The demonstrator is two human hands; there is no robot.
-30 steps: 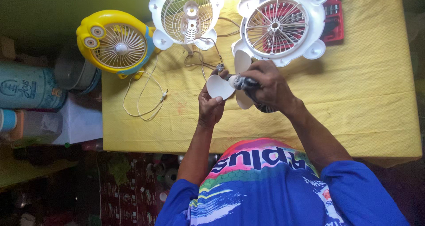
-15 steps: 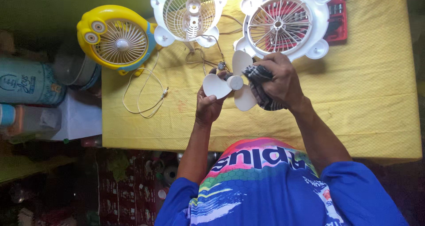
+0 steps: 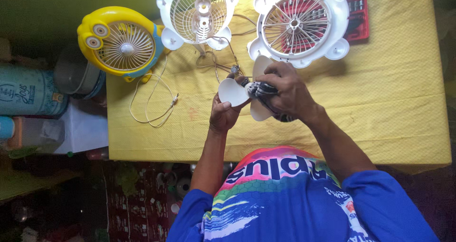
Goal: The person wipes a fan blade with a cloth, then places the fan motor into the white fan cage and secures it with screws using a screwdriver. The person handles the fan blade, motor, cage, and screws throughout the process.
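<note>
White fan blade [image 3: 233, 92] sits pinched in his left hand [image 3: 225, 114]; right hand [image 3: 287, 88] grips a dark rag [image 3: 260, 88]; hard rubbing could snap it.

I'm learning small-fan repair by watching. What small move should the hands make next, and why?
Probably keep the left hand steadying the white fan blade while the right hand works the dark tool at its hub: both hands already grip there, above the yellow cloth.
</note>
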